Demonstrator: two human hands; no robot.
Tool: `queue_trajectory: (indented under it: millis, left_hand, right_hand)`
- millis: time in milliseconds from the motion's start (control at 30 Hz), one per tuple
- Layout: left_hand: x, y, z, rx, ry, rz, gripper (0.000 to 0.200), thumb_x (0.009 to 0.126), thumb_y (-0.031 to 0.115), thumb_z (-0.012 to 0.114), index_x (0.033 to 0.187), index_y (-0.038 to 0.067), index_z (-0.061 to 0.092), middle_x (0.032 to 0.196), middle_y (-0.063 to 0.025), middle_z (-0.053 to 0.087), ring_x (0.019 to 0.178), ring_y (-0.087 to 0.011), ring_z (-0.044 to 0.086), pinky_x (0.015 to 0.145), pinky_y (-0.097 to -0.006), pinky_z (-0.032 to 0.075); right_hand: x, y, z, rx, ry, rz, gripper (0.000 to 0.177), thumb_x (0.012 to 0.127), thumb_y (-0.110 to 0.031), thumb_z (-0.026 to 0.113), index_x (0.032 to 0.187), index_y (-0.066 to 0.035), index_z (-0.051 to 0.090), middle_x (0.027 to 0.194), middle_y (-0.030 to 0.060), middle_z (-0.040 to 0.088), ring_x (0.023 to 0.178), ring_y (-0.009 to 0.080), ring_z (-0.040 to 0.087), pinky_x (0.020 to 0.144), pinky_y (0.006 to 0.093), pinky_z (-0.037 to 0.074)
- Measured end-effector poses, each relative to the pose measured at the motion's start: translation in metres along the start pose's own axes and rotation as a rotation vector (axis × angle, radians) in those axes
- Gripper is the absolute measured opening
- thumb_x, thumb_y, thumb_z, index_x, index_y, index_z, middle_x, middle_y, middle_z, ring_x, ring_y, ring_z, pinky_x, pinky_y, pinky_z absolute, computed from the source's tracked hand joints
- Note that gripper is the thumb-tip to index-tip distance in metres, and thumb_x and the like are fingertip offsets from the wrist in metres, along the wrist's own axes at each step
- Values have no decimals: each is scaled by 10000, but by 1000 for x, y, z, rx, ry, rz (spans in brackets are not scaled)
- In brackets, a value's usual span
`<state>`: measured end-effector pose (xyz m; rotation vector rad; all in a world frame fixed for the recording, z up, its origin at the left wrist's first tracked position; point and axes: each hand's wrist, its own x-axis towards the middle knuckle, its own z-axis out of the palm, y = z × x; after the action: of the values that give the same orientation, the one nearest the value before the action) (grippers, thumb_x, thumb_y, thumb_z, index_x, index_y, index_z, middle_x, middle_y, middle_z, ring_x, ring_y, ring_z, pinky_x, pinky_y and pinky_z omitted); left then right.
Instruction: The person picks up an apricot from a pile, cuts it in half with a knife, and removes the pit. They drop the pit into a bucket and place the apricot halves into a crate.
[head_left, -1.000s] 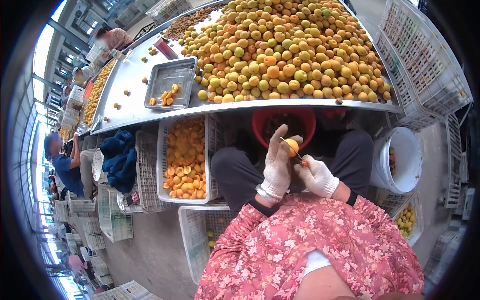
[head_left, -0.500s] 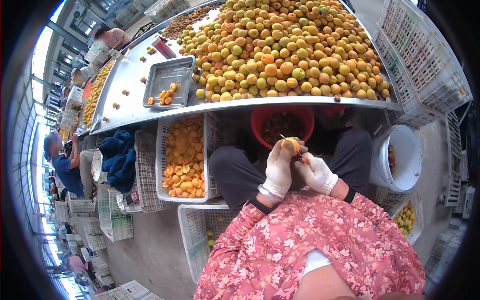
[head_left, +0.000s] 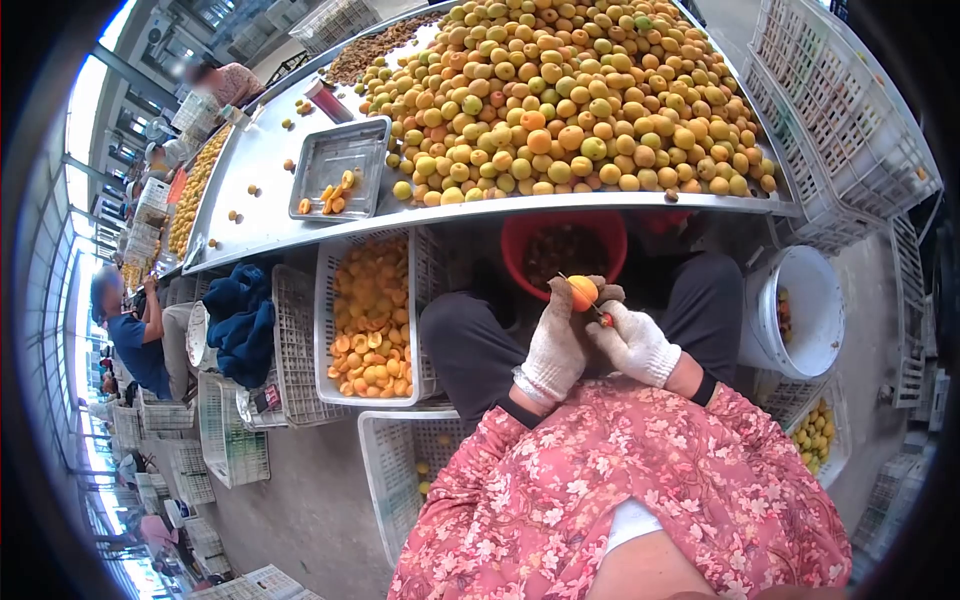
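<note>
In my gloved left hand (head_left: 556,345) an orange-yellow apricot (head_left: 583,292) is gripped between thumb and fingers, just in front of my body. My right hand (head_left: 638,345), also in a white work glove, is closed on a small red-handled tool (head_left: 606,319) right beside the fruit. Its working end is mostly hidden, though a thin pale tip shows at the apricot's far edge. Beyond my hands, between my knees, stands a red bucket (head_left: 513,262) with dark brown bits inside.
A metal table (head_left: 262,220) bears a large heap of apricots (head_left: 560,110) and a steel tray (head_left: 335,160) with several halves. A crate of apricot halves (head_left: 370,320) stands left of my knee, a white bucket (head_left: 815,320) at right. Stacked crates (head_left: 840,110) and co-workers (head_left: 140,335) are farther off.
The apricot has turned slightly in my left fingers, and more of its orange side shows. Both hands stay close together in nearly the same place.
</note>
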<state>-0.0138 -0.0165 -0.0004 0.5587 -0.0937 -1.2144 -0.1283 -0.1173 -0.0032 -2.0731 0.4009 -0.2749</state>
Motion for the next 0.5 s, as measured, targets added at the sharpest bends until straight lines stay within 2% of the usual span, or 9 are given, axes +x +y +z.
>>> queue_trajectory:
  millis: [67, 100, 167, 200, 267, 300, 367, 500]
  left_hand:
    - [-2, 2, 1, 98, -59, 54, 669, 936, 588, 535, 1310, 36, 484, 1197, -142, 615, 1135, -274, 582, 1018, -402, 456]
    - [-4, 3, 3, 98, -62, 56, 669, 936, 588, 535, 1310, 36, 484, 1197, -142, 615, 1135, -274, 582, 1018, -402, 456]
    - [-8, 3, 9, 162, -32, 171, 528, 975, 389, 600, 1356, 60, 438, 1218, -143, 601, 1182, -296, 569, 1044, -413, 452]
    - [-9, 1, 7, 160, -30, 173, 528, 975, 389, 600, 1356, 60, 438, 1218, -143, 601, 1182, -296, 569, 1044, -413, 452]
    - [-8, -3, 3, 248, -34, 257, 419, 981, 181, 613, 1353, 78, 450, 1221, -138, 598, 1231, -299, 549, 1058, -406, 450]
    - [-8, -4, 3, 246, -33, 258, 419, 981, 181, 613, 1353, 78, 450, 1221, -138, 598, 1231, -299, 549, 1058, -406, 450]
    - [-9, -5, 5, 237, 2, 305, 367, 954, 54, 610, 1303, 58, 495, 1218, -100, 581, 1186, -240, 584, 1025, -342, 469]
    - [-9, -5, 1, 271, 41, 286, 340, 958, 64, 604, 1282, 36, 505, 1196, -130, 610, 1184, -291, 596, 1030, -386, 478]
  right_hand:
    - [2, 0, -2, 3, 46, -41, 287, 953, -276, 605, 1049, -13, 545, 776, 238, 651, 740, 426, 652, 625, 454, 506]
    - [3, -1, -3, 0, 46, -44, 287, 953, -276, 605, 1049, -13, 545, 776, 238, 651, 740, 426, 652, 625, 454, 506]
    - [3, -4, -5, 3, 39, -50, 288, 951, -272, 605, 1070, -18, 540, 774, 236, 653, 724, 428, 651, 614, 465, 507]
    - [4, -6, -6, 2, 36, -51, 288, 951, -272, 605, 1070, -18, 540, 774, 236, 653, 724, 428, 651, 614, 465, 507]
    - [7, -8, -8, -103, -26, -26, 290, 951, -273, 606, 1092, -29, 539, 775, 230, 656, 711, 430, 649, 606, 474, 506]
    - [7, -7, -8, -104, -28, -26, 290, 951, -273, 606, 1092, -29, 539, 775, 230, 656, 711, 430, 649, 606, 474, 506]
    - [7, -4, -6, -125, -24, -47, 290, 957, -280, 595, 1112, -42, 537, 780, 233, 655, 706, 438, 641, 601, 485, 506]
    - [0, 3, 2, -65, -2, -78, 272, 969, -268, 572, 1101, -32, 547, 778, 227, 654, 700, 390, 659, 605, 440, 510]
